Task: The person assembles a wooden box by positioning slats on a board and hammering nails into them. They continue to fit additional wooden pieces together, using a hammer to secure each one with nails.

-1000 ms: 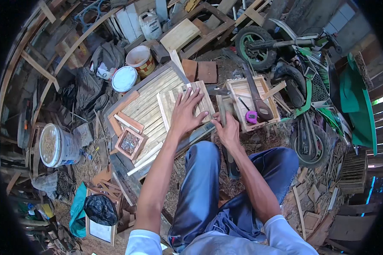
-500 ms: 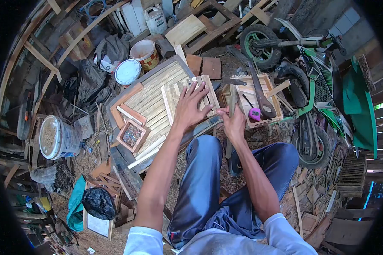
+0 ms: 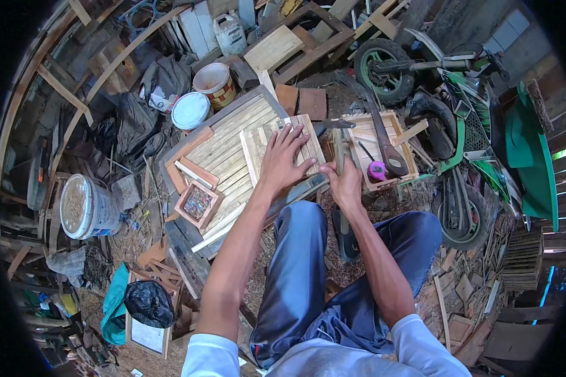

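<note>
My left hand [image 3: 284,161] lies with its fingers spread on a small slatted wooden panel [image 3: 307,148], which rests on a larger slatted board [image 3: 233,151]. Just right of the panel, my right hand [image 3: 344,183] is wrapped round the wooden handle of a hammer [image 3: 339,147]. The hammer's dark metal head [image 3: 336,124] is at the far end of the handle, near the panel's upper right corner. A small wooden box of nails [image 3: 199,203] sits on the larger board's lower left part.
A wooden tray [image 3: 412,164] at the right holds a pink tape measure [image 3: 377,169] and a handsaw [image 3: 383,141]. Two buckets [image 3: 190,114] [image 3: 212,84] stand beyond the board. A green motorbike [image 3: 462,135] is at the right, a large bucket [image 3: 89,207] at the left.
The hammer's head has come into clearer view and swung left toward the panel. My left hand stays spread on the panel. The whole view has shifted slightly.
</note>
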Demonstrator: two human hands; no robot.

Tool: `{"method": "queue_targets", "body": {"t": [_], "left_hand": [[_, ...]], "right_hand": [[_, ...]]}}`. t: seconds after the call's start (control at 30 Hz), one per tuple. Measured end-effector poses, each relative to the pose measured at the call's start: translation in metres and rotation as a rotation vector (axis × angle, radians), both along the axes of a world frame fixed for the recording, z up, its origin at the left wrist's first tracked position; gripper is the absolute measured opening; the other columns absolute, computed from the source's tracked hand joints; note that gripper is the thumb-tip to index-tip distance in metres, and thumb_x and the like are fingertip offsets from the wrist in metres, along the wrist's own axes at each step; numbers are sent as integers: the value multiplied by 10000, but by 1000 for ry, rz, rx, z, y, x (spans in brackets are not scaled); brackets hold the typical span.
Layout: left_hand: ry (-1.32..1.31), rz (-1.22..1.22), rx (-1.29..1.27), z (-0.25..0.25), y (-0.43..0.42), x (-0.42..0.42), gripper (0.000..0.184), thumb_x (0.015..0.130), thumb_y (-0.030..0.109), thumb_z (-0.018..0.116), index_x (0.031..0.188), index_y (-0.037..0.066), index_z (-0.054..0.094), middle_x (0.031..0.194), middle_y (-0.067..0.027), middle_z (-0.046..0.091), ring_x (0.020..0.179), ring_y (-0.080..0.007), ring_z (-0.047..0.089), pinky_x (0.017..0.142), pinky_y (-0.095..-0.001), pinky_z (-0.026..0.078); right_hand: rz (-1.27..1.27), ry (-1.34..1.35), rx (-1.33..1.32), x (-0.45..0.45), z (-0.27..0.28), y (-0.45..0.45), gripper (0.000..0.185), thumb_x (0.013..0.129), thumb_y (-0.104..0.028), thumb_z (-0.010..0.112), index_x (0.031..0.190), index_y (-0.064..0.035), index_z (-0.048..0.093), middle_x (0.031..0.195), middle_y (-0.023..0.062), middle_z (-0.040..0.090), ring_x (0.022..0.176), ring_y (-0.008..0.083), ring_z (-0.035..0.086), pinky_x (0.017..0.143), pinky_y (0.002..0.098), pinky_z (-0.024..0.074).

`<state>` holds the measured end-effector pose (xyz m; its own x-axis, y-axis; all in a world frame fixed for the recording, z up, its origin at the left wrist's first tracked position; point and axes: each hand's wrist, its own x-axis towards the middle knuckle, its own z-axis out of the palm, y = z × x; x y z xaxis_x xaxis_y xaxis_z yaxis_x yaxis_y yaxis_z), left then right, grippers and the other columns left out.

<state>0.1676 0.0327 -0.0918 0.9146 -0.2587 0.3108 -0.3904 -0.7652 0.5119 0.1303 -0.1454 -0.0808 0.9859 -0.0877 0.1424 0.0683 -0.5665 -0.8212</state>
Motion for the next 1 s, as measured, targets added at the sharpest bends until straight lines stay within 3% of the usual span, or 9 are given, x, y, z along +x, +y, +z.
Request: {"method": "queue_targets", "body": {"t": [0.07, 0.17, 0.37, 0.47, 0.57, 0.7, 0.8, 0.93, 1.0], "left_hand": [[-28, -9, 4, 2, -1, 4, 566, 816, 440, 673, 1274, 117, 595, 1469, -87, 442, 1407, -296, 328, 1171, -483, 199], [-57, -25, 10, 9, 3, 9, 460, 842, 400, 648, 1187, 96, 630, 1362, -103, 511, 1314, -308, 415, 1106, -479, 277], [-320, -9, 21, 16, -20, 56, 277, 922, 273, 554, 977, 21, 654, 988, -117, 593, 1019, -299, 533, 930, -419, 402], [-173, -220, 38, 8, -34, 73, 282, 933, 279, 554, 963, 17, 655, 1002, -142, 627, 993, -320, 571, 872, -437, 426], [-155, -395, 75, -8, -43, 76, 333, 964, 313, 518, 854, 41, 677, 863, -145, 661, 884, -314, 597, 849, -427, 432], [17, -432, 370, 2, -45, 72, 507, 993, 401, 424, 706, 80, 690, 695, -129, 658, 775, -301, 628, 875, -428, 420], [31, -445, 496, 1, -45, 75, 549, 996, 391, 393, 635, 87, 674, 658, -137, 651, 745, -318, 635, 896, -423, 414], [41, -429, 424, -3, -46, 76, 541, 987, 343, 395, 604, 62, 653, 649, -160, 647, 716, -348, 633, 921, -422, 409], [53, -410, 409, -4, -47, 76, 550, 985, 346, 399, 597, 46, 647, 648, -171, 644, 710, -354, 630, 931, -426, 408]], "right_hand": [[23, 23, -27, 1, 6, -2, 236, 795, -30, 747, 893, -14, 533, 832, 122, 722, 749, 246, 699, 682, 351, 529], [105, 36, 65, 4, -7, -11, 228, 814, -20, 689, 985, 9, 541, 913, 145, 713, 850, 355, 684, 745, 423, 523], [15, 88, 155, 5, -18, -15, 221, 821, 18, 653, 1012, 8, 541, 950, 153, 712, 868, 334, 691, 762, 405, 534], [-39, 141, 302, 4, -13, -17, 210, 820, 14, 661, 996, 11, 546, 934, 158, 708, 832, 316, 692, 762, 395, 537], [-92, 251, 489, -2, 13, -15, 206, 820, -17, 679, 977, 21, 551, 873, 163, 688, 749, 301, 668, 715, 384, 530], [4, 49, -75, -18, 20, -25, 174, 921, -140, 631, 962, 15, 564, 760, 98, 640, 626, 176, 593, 607, 317, 473], [7, 403, 337, -31, 35, -20, 209, 980, -211, 567, 973, -2, 567, 723, 50, 610, 624, 127, 571, 593, 288, 458], [-35, 492, 625, -56, 35, -22, 242, 1034, -319, 455, 974, -89, 497, 611, -18, 421, 368, 72, 352, 334, 247, 301], [-63, 633, 807, -67, 39, -23, 247, 1042, -345, 428, 959, -117, 472, 601, -36, 353, 377, 60, 301, 327, 232, 265]]}}
